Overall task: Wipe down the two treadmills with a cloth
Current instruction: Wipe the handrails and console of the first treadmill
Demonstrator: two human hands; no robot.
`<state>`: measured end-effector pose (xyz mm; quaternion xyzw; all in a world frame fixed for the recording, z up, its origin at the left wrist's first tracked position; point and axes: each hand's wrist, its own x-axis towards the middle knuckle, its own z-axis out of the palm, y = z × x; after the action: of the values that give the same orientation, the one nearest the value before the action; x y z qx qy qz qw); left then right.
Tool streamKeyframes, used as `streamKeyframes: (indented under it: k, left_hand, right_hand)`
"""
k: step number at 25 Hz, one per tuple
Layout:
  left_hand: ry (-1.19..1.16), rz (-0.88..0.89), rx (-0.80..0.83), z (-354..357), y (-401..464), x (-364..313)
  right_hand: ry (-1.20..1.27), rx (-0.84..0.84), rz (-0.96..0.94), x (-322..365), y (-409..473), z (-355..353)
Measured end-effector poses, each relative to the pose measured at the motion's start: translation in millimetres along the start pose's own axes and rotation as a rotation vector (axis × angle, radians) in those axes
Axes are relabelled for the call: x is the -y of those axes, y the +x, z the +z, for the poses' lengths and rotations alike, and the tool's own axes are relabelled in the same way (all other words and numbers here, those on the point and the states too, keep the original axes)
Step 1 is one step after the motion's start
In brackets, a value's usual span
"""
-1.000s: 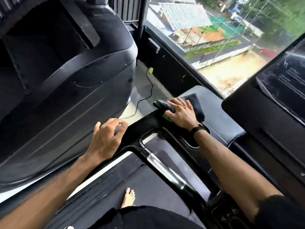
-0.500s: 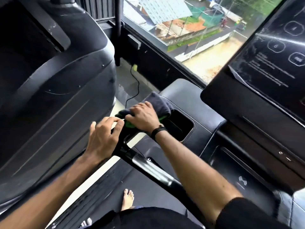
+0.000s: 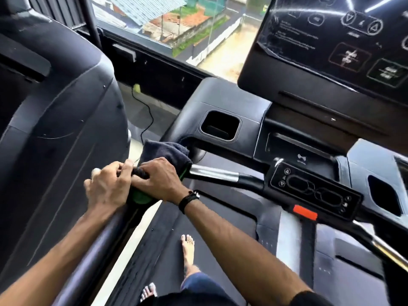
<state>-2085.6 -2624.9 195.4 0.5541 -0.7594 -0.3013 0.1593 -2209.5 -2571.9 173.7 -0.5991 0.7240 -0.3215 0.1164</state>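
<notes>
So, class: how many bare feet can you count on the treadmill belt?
2. One foot is flat on the belt below the right forearm; the toes of the other foot show at the bottom edge, the rest hidden.

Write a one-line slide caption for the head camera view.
Both hands, left and right, grip a dark cloth on the treadmill's left handrail, below its console.

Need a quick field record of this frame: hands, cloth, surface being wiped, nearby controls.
left hand: grips cloth end on the handrail
right hand: presses cloth, fingers curled over it
cloth: dark grey, green edge, draped over the handrail
handrail: chrome section bare, right of cloth
control panel: untouched, red tab below
console screen: dark, icons visible
</notes>
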Motion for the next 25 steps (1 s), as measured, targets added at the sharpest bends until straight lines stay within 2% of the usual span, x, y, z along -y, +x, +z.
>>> streamKeyframes:
  k: [4, 8, 11, 15, 20, 22, 25]
  left_hand:
    - [-0.083, 0.06, 0.022, -6.1, -10.7, 10.9]
    - [-0.21, 0.11, 0.042, -8.3, -24.3, 5.8]
    - [-0.495, 0.026, 0.229, -6.1, -34.3, -7.0]
    - [-0.863, -0.3, 0.68, 4.6, -48.0, -31.2]
    - [-0.781, -0.498, 1.082, 27.4, -66.3, -57.2]
    - [-0.876, -0.545, 1.127, 35.9, -77.6, -75.1]
    - [-0.893, -0.428, 1.047, 47.4, -85.1, -98.9]
  right_hand:
    - [0.245, -0.03, 0.222, -0.9, -20.2, -13.7]
    - [0.266, -0.054, 0.38, -1.2, -34.5, -25.9]
    - [0.317, -0.063, 0.467, 2.0, -51.4, -37.9]
    - [0.351, -0.101, 0.478, 0.3, -76.3, -58.4]
    - [0.463, -0.215, 0.536, -4.7, -116.3, -89.4]
    - [0.513, -0.221, 0.543, -6.2, -134.3, -102.0]
    - [0.528, -0.185, 0.508, -2.4, -156.6, -120.8]
